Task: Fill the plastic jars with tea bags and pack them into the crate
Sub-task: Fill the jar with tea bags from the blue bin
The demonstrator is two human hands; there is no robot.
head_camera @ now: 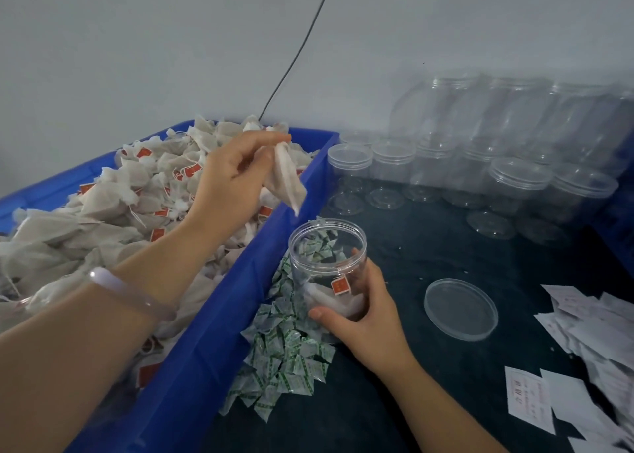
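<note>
My left hand (236, 174) pinching white paper tea bag (286, 178) between fingers (274, 141), holding it over right rim of blue plastic crate (212, 315), above open clear plastic jar (326, 246). My right hand (363, 315) gripping jar, fingers curled round it, on dark desk (446, 246). Round clear lid (459, 308) lying right of jar.

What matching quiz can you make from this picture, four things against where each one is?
Things:
1. open jar
2. loose lid
3. single tea bag
4. green-printed sachets

Places:
A. heaped against the blue crate
B. pinched in the left hand
C. flat on the dark table
D. gripped by the right hand

Pairs: 1-D, 2-C, 3-B, 4-A.
</note>
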